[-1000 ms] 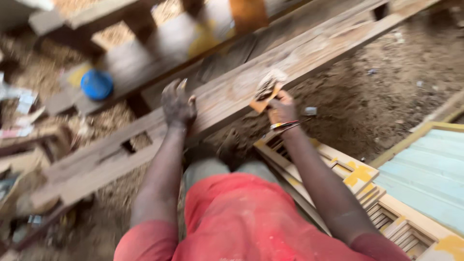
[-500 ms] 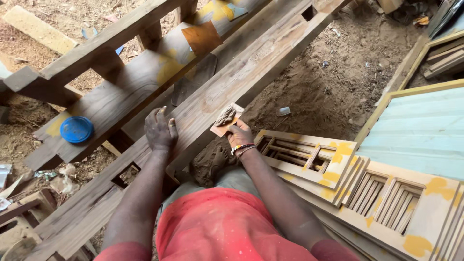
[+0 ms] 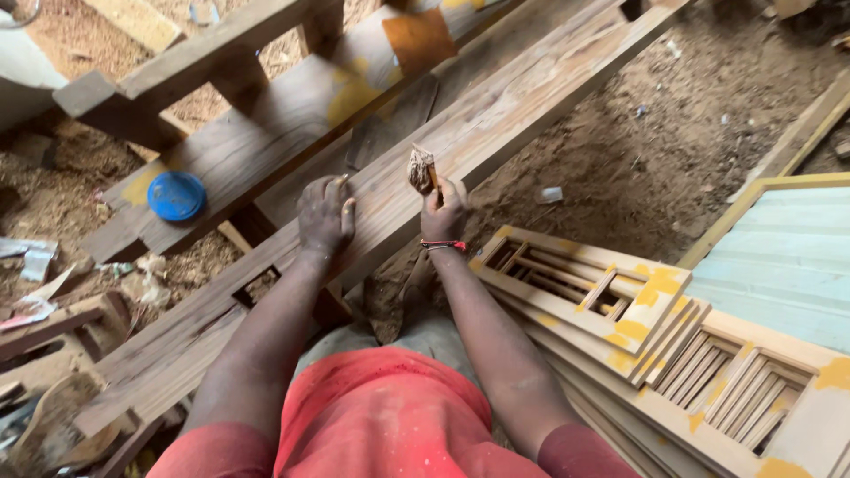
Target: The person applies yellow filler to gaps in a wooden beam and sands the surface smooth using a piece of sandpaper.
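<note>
At the far left lie crumpled scraps of paper or packaging [image 3: 35, 265], pale and flattened in the sawdust; whatever is on them is too small to make out. Further right, a round blue lid [image 3: 176, 196] sits flat on a broad plank, beside a yellow patch of filler. The left hand [image 3: 324, 215] lies open, palm down, fingers spread on the long wooden beam [image 3: 496, 115] that runs from near left to far right. Pressing down there looks like the right way to keep the beam from shifting. Just beside it, the right hand [image 3: 445, 211] is closed around a small flat piece of board [image 3: 422, 170] smeared with putty, held upright above the beam. Applying the filler well would seem to call for a low angle and firm strokes along the grain. An orange sheet [image 3: 419, 39] rests on the far plank. At right, louvred wooden frames [image 3: 584, 292] with yellow patches are stacked against a pale blue panel [image 3: 784, 265].
</note>
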